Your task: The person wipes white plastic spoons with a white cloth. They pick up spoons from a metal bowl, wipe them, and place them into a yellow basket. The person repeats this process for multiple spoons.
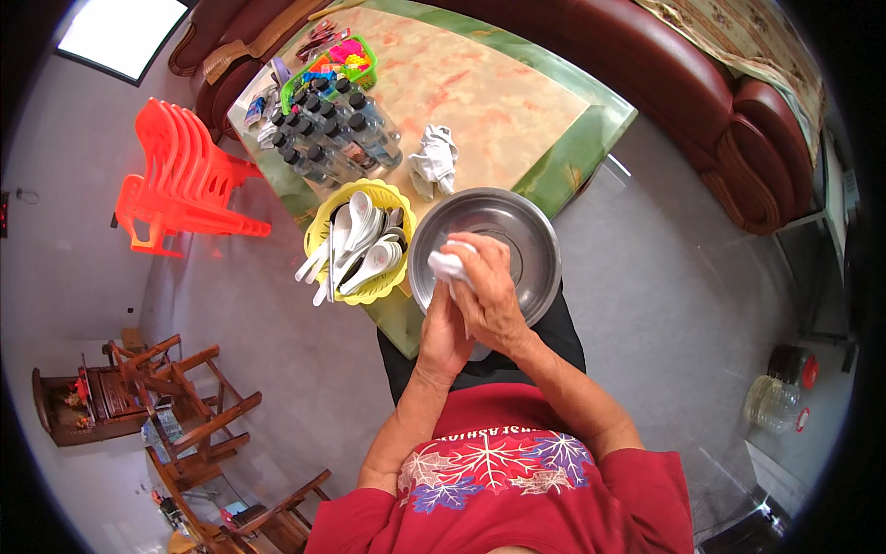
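Observation:
Over the near side of a steel basin [538,242], my two hands are close together. My right hand [491,294] is closed around a white cloth [448,264], pressing it against the fingers of the other hand. Just below and to its left, my left hand [445,340] is closed too; whatever lies between it and the cloth is hidden. Left of the basin stands a yellow scalloped basket [381,294] filled with white spoons [362,222] and some darker utensils. Behind the basin a second white cloth [434,162] lies crumpled on the marble-patterned table [498,102].
Several clear bottles with black caps [334,134] stand behind the basket. Farther back is a green basket [369,74] of colourful items. Stacked red plastic chairs [189,175] are at left, wooden chairs [198,406] lower left, and a dark red sofa [637,65] runs behind the table.

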Tool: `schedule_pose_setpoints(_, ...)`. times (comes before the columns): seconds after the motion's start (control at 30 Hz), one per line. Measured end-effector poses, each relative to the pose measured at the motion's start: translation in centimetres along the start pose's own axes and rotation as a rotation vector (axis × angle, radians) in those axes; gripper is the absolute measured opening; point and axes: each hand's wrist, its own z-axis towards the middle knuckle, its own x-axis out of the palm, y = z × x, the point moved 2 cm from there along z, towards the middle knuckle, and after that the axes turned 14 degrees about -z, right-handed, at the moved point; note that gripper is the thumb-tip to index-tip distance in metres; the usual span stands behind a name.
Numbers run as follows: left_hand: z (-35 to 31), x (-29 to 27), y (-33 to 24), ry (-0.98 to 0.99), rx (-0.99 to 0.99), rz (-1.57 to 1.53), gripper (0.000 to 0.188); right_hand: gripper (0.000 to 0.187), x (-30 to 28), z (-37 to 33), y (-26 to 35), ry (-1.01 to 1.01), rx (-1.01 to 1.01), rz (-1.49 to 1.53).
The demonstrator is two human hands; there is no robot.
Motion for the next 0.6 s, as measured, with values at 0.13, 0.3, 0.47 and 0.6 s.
schedule_pose_setpoints(0.13,0.1,-0.6,0.6,-0.088,-0.004,0.039,0.051,0.028,0.8,0.8,-1.7,0.152,0.286,0.154)
schedule_pose_setpoints(0.3,0.9,-1.5,0.0,-0.131,0.01,-0.013,0.051,0.035,0.8,-0.3,-1.1,0.055,0.15,0.03)
schedule_pose_setpoints(0.47,1.4,-0.8,-2.0,0.05,0.134,-0.088,0.045,0.048,1.2,-3.8,1.0,0.017,-0.081,-0.278)
schedule_pose_setpoints(0.6,1.8,-1.7,-3.2,0.0,0.156,-0.043,0.041,0.048,1.0,-6.6,0.4,0.085,-0.148,-0.183)
